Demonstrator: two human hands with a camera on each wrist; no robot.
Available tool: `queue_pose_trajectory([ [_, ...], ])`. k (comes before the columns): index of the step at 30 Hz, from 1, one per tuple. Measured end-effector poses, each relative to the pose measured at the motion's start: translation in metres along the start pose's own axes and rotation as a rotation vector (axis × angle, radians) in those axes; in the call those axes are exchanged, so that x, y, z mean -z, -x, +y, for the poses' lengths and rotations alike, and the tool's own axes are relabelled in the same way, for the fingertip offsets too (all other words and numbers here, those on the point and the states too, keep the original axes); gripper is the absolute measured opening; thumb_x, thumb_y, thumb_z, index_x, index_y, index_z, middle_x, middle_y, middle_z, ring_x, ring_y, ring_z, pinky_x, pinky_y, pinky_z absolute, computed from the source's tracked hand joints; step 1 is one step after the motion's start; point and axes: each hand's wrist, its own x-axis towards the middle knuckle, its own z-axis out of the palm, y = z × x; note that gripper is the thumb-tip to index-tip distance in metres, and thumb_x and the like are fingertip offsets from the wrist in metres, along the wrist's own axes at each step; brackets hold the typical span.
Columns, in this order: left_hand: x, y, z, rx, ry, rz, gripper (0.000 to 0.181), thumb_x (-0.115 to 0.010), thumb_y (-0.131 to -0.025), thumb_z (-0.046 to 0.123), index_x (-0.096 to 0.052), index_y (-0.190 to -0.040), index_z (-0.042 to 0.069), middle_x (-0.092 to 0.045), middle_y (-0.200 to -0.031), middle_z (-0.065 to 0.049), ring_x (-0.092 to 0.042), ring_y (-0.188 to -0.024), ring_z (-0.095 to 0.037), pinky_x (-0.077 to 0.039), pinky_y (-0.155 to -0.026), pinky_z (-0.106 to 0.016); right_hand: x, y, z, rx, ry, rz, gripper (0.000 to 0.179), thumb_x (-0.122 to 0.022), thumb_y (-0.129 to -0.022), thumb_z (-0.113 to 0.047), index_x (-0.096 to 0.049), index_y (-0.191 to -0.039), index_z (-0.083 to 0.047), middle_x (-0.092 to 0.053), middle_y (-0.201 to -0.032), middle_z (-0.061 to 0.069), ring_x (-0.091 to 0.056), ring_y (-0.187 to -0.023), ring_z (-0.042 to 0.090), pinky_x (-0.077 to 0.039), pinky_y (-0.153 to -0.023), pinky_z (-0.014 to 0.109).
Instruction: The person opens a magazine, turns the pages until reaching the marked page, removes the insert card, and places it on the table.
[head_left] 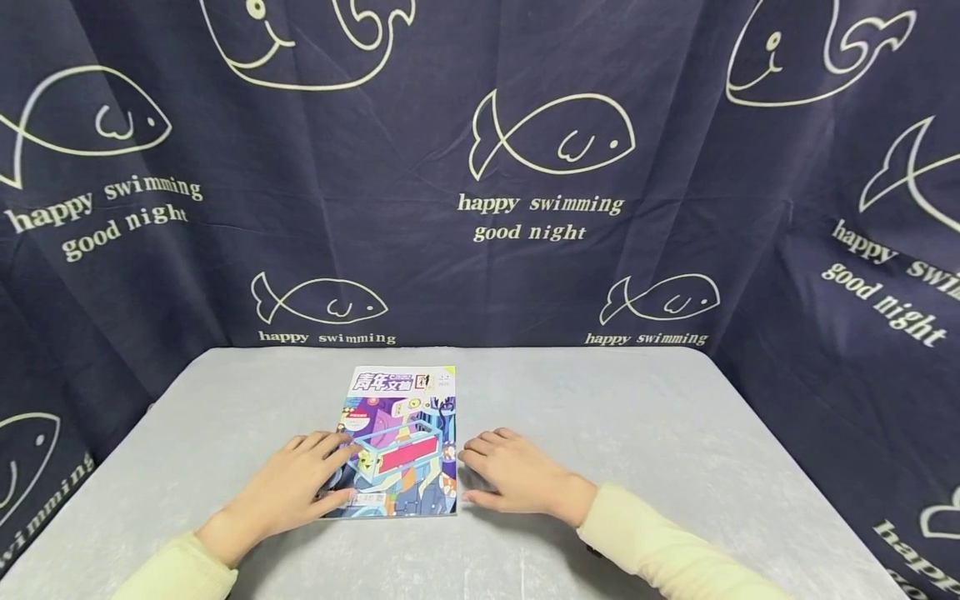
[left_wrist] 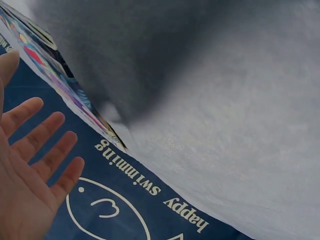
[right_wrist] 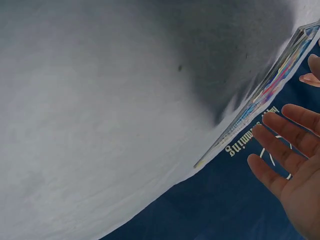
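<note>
A magazine (head_left: 405, 442) with a purple and blue illustrated cover and a white title band lies flat on the grey table. My left hand (head_left: 300, 479) is at its left edge, the fingertips overlapping the cover in the head view. Just beyond the magazine's right edge is my right hand (head_left: 517, 473), fingertips pointing toward it. In the left wrist view the left hand (left_wrist: 35, 165) has its fingers extended and spread, gripping nothing. The right wrist view likewise shows the right hand (right_wrist: 295, 150) with straight, parted fingers. From both wrists the magazine appears edge-on.
The grey cloth-covered table (head_left: 600, 400) extends around the magazine on every side. Behind it and at both sides hangs a dark blue curtain (head_left: 420, 208) printed with fish outlines and words. Pale yellow sleeves (head_left: 660, 542) cover both forearms.
</note>
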Motion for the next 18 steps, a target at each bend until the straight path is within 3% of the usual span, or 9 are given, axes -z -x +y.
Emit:
queue_pose_trajectory([
  [18, -0.004, -0.001, 0.006, -0.110, 0.058, 0.023, 0.049, -0.063, -0.078, 0.052, -0.062, -0.114, 0.018, -0.061, -0.111, 0.002, -0.056, -0.103, -0.019, -0.044, -0.086, -0.040, -0.006, -0.014, -0.010, 0.049, -0.057, -0.024, 0.048, -0.049, -0.087, -0.054, -0.059, -0.113, -0.014, -0.061, -0.109, -0.003, -0.057, -0.100, 0.012, -0.046, -0.085, 0.029],
])
